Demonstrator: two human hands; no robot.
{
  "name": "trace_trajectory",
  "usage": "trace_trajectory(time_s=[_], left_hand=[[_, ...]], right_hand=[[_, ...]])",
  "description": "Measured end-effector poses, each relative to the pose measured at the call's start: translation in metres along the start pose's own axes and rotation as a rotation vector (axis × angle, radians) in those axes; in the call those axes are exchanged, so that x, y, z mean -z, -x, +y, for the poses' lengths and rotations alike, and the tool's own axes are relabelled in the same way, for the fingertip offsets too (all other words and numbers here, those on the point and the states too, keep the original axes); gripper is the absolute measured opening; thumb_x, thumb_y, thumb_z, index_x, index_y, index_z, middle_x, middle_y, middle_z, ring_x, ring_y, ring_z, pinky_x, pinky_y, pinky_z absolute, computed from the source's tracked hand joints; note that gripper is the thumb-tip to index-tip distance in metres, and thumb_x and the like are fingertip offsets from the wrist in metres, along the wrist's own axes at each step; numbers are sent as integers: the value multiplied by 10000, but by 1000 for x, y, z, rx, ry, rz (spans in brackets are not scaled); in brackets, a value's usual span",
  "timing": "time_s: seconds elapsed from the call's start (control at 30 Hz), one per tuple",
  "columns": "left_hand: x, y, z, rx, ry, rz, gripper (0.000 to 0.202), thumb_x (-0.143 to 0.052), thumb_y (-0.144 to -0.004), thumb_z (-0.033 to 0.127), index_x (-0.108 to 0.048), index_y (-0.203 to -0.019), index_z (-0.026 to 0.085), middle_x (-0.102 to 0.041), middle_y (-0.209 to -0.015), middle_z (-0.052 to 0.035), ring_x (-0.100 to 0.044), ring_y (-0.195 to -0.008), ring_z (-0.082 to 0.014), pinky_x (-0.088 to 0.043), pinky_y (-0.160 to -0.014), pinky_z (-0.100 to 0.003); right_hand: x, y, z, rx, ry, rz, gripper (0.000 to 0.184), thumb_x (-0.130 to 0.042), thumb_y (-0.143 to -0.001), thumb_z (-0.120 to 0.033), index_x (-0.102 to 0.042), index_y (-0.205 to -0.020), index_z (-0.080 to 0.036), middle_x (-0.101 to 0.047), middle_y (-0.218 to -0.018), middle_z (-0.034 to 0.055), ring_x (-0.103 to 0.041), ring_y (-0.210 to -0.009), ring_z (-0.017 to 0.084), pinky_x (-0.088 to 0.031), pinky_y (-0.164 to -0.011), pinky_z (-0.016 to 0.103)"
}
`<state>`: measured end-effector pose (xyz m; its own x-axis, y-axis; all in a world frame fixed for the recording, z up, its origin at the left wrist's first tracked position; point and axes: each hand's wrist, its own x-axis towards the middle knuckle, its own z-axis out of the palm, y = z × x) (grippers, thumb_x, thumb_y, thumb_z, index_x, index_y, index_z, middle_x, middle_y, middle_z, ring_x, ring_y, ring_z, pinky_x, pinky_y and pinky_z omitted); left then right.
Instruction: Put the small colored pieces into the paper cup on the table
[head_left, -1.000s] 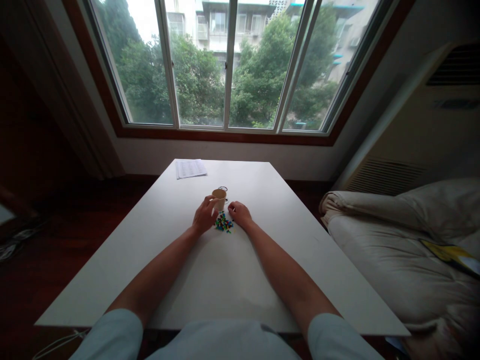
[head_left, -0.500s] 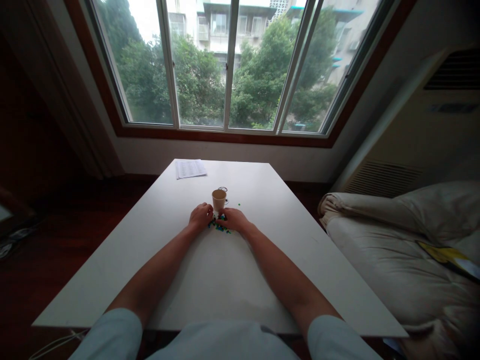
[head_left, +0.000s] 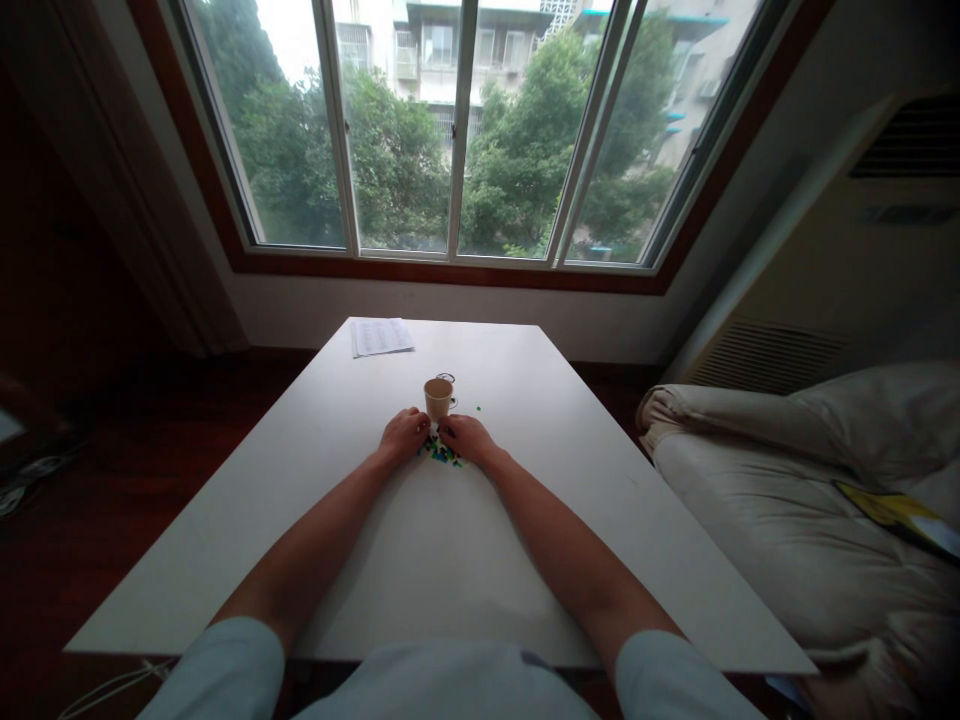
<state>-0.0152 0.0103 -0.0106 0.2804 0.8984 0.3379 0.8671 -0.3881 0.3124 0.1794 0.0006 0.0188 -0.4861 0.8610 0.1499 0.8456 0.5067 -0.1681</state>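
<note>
1. So the cup (head_left: 438, 400) seems to have been let go: a second ago its side was covered by the left hand (head_left: 403, 434), now it's stood upright mid-frame on the counter (head_left: 570, 430).
2. The bits (head_left: 442, 456), heaped just below the cup near centre frame, are now flanked by both hands. The right hand (head_left: 469, 438) has been brought in closer, so the focus looks shifted onto the pile.
3. Fingers on both hands are curled; whether anything's pinched can't be told, too small.
4. A green bit (head_left: 478, 409) can now be spotted right of the cup, apart from the rest.
</note>
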Motion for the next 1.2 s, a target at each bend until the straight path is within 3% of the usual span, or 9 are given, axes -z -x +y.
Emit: trace_trajectory(time_s=[0.27, 0.73, 0.87, 1.2], left_hand=[[1, 1, 1, -9, 4, 11, 220, -508, -919, 299, -719, -924, 239, -640, -939, -55, -578, -889, -184, -424, -752, -286], [2, 0, 1, -3, 4, -7, 223, -508, -917, 302, -723, -924, 239, -639, -944, -55, -578, -899, -182, -425, -751, -281], [1, 0, 0, -4, 7, -8, 226, -505, -917, 305, -720, -940, 242, -637, -944, -54, -576, -900, -183, -422, -742, -282], [2, 0, 2, 7, 3, -11, 231, -501, -919, 307, -722, -921, 241, -640, -943, -56, -580, -917, -185, -431, -771, -287]], right_hand=[[-2, 1, 6, -108, 0, 32, 323, -543, -934, -497, -623, -1134, -255, -691, -1075, 49, -623, -959, 200, -401, -793, 272], [-13, -3, 13, -237, -33, 93, 366, -522, -942, -517, -617, -1162, -241, -635, -1143, 75, -591, -1053, 210, -413, -874, 293], [-11, -2, 8, -194, -27, 58, 373, -535, -932, -532, -636, -1161, -254, -627, -1148, 71, -580, -1070, 210, -413, -867, 285], [0, 3, -3, -101, -11, 35, 234, -526, -960, -386, -656, -1082, -233, -662, -1063, 58, -602, -972, 191, -389, -780, 256]])
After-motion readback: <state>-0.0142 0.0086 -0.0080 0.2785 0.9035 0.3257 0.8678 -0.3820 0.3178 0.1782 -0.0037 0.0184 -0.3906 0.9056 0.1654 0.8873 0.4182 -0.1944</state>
